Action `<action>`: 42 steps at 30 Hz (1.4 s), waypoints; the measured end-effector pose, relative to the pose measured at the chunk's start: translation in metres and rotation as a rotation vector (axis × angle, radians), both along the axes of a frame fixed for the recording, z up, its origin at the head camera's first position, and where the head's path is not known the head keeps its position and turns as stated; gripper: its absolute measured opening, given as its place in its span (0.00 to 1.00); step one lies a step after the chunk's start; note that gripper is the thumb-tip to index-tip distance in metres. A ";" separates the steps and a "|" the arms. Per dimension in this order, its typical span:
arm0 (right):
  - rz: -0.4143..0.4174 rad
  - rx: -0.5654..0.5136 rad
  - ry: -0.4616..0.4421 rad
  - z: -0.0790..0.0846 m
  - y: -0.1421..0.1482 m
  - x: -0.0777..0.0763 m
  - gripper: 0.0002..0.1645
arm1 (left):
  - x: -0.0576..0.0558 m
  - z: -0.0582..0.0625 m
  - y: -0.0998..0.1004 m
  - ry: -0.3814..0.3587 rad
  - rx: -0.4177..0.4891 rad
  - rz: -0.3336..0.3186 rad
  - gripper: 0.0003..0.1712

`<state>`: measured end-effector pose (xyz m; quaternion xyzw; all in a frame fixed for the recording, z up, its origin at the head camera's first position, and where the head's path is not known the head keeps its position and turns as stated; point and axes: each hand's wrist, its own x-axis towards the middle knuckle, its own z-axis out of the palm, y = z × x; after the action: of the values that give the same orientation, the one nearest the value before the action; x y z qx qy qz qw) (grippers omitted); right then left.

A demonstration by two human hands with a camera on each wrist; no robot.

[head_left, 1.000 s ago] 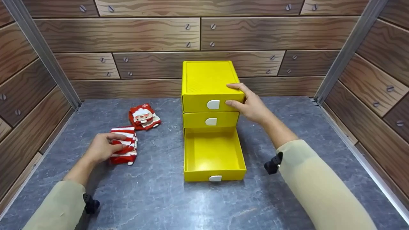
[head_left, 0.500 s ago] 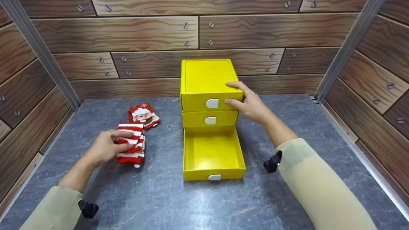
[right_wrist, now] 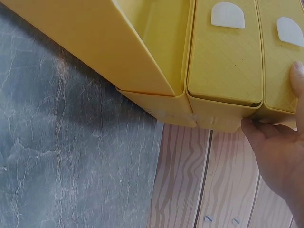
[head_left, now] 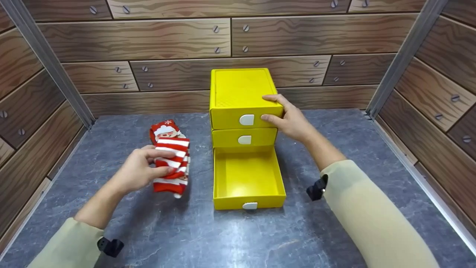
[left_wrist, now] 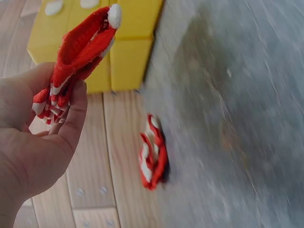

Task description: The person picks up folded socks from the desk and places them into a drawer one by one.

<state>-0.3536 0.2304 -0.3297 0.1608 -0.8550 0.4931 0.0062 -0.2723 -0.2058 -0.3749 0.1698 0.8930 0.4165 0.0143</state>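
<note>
My left hand pinches a folded red-and-white striped sock between thumb and fingers, holding it up off the table. In the left wrist view the sock shows a red opening and a white pom-pom. Just behind it, partly covered in the head view, lies another folded red sock with a Santa print. A yellow cabinet with three drawers stands to the right. Its bottom drawer is pulled out, with nothing in it. My right hand grips the cabinet's upper right corner, thumb on the top drawer's front.
The cabinet stands on a grey marbled tabletop, near the wood-patterned back wall. Similar walls rise at left and right, with metal posts in the corners. White tabs mark the drawer fronts.
My left hand has lifted the striped sock and carried it to the right, so that it now overlaps the Santa sock in view. My right hand stays on the cabinet.
</note>
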 end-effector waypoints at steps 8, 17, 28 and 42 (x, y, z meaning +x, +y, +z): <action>0.001 -0.006 0.027 -0.015 0.007 -0.015 0.38 | 0.009 0.011 0.028 -0.023 0.016 -0.046 0.21; -0.024 0.000 0.032 -0.013 0.008 -0.014 0.37 | 0.007 0.014 0.057 -0.027 0.112 -0.100 0.21; -0.013 0.005 0.041 -0.013 0.010 -0.015 0.38 | -0.003 0.000 0.105 0.028 0.159 -0.194 0.19; -0.002 0.016 0.063 -0.015 0.008 -0.015 0.37 | -0.015 -0.027 0.165 -0.036 0.145 -0.192 0.16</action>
<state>-0.3689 0.2381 -0.3445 0.1755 -0.8584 0.4810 0.0321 -0.2873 -0.0405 -0.4019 0.2473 0.8400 0.4795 0.0579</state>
